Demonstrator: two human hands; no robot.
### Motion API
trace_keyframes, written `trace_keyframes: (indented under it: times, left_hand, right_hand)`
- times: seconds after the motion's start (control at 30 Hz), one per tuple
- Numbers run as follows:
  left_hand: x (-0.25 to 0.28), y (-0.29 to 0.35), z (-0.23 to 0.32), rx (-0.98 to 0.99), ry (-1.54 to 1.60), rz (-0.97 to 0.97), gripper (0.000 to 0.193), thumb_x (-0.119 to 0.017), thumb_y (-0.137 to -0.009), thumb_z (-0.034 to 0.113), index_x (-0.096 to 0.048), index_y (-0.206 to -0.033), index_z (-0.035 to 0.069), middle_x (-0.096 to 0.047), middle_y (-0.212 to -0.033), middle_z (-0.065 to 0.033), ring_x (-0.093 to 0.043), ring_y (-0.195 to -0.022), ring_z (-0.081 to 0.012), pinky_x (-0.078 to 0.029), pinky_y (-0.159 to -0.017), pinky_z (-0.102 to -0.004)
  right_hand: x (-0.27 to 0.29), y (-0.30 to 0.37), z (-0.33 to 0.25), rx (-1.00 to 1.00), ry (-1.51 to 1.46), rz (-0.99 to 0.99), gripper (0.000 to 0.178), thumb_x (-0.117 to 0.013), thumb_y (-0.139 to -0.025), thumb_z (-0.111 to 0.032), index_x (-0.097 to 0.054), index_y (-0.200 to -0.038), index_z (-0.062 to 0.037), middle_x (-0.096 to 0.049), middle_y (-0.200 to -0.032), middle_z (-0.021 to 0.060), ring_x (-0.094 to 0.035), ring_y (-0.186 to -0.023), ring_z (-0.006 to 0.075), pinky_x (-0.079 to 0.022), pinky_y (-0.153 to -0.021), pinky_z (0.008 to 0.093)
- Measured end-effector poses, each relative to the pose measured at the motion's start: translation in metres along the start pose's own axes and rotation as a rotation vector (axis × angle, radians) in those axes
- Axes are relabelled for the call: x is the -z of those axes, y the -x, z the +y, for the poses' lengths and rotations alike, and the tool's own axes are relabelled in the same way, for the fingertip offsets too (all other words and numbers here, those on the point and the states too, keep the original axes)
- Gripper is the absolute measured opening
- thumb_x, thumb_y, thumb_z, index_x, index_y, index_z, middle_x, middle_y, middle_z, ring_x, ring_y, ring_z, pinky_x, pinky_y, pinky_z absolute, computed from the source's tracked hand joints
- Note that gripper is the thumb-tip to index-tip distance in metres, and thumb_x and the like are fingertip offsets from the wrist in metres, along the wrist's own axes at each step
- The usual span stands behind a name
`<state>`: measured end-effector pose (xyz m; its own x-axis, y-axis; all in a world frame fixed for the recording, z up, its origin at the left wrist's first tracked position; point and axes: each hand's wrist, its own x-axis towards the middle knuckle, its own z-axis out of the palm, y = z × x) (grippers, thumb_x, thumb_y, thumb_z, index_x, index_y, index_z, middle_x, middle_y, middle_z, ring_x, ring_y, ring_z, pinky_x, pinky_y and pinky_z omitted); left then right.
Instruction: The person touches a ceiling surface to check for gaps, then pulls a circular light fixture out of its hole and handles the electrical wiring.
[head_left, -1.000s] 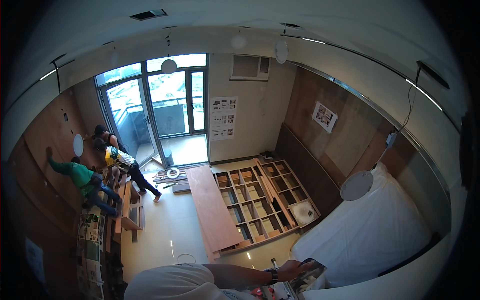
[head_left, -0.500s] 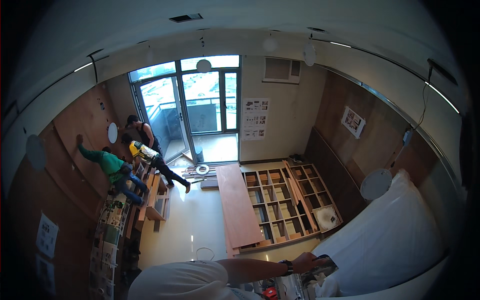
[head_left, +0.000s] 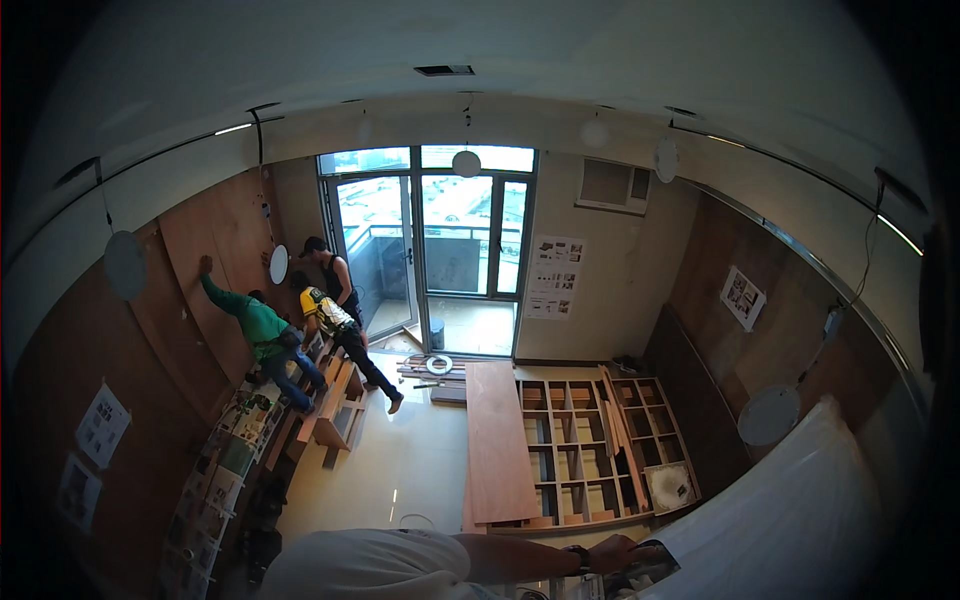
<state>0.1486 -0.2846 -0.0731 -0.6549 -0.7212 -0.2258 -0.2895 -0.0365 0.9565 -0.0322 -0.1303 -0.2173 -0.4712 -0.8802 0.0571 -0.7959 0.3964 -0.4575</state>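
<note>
My left arm, in a pale short sleeve (head_left: 370, 560), reaches across the lower edge toward the right, with a dark watch (head_left: 578, 560) at the wrist. My left hand (head_left: 612, 553) is closed, its fingers curled by a dark object (head_left: 652, 562) that is too dim to name. Close to it hangs translucent white plastic sheeting (head_left: 780, 510). My right hand is out of view.
Three people lean toward the left wood-panelled wall, one in a green top (head_left: 262, 328) beside a wooden bench frame (head_left: 340, 405). A compartmented wooden frame (head_left: 570, 447) and a flat board (head_left: 497, 440) lie on the floor. White discs (head_left: 466, 164) hang from the ceiling.
The view has shifted, so the room appears lower and farther right. My left hand sits slightly lower in the picture, still closed. The three people keep nearly the same poses.
</note>
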Motion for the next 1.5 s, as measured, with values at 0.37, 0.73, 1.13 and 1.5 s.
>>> trace_keyframes:
  times: [0.37,0.73,1.13,1.5]
  left_hand:
    - [-0.012,-0.015,0.001,-0.093,-0.015,0.122,0.081,-0.047,-0.098,0.077,-0.066,-0.068,0.004,-0.049,-0.061,-0.0034,-0.046,-0.059,-0.0139,-0.038,-0.058,-0.0392]
    - [-0.003,0.015,0.011,-0.041,-0.172,0.275,0.068,-0.052,-0.103,0.061,-0.064,-0.084,-0.003,-0.059,-0.067,-0.0261,-0.054,-0.055,-0.0378,-0.044,-0.059,-0.0504]
    - [0.007,0.011,0.044,-0.088,-0.197,0.260,0.073,-0.059,-0.101,0.060,-0.049,-0.067,-0.004,-0.036,-0.057,-0.0065,-0.031,-0.059,-0.0173,-0.032,-0.054,-0.0427]
    - [-0.039,0.089,0.047,0.006,-0.133,-0.014,0.055,-0.065,-0.102,0.046,-0.057,-0.076,-0.002,-0.057,-0.071,-0.0127,-0.043,-0.066,-0.0193,-0.043,-0.063,-0.0413]
  right_hand:
    - [-0.015,0.032,0.016,-0.064,0.012,-0.032,0.043,-0.062,-0.095,-0.047,-0.071,-0.101,-0.0052,-0.074,-0.092,0.0203,-0.072,-0.086,0.0413,-0.055,-0.078,0.0512]
    - [0.027,0.139,-0.029,-0.293,-0.181,-0.061,0.044,-0.045,-0.104,-0.049,-0.055,-0.128,-0.0138,-0.072,-0.091,0.0259,-0.068,-0.088,0.0523,-0.051,-0.073,0.0618]
    - [0.049,0.146,-0.031,-0.232,-0.356,0.151,0.028,-0.066,-0.098,-0.027,-0.064,-0.115,-0.0049,-0.069,-0.106,0.0210,-0.067,-0.101,0.0442,-0.053,-0.082,0.0520]
    - [0.034,0.150,-0.012,-0.388,-0.469,0.187,0.034,-0.063,-0.100,-0.023,-0.058,-0.123,0.0017,-0.069,-0.095,0.0214,-0.072,-0.082,0.0343,-0.055,-0.075,0.0433]
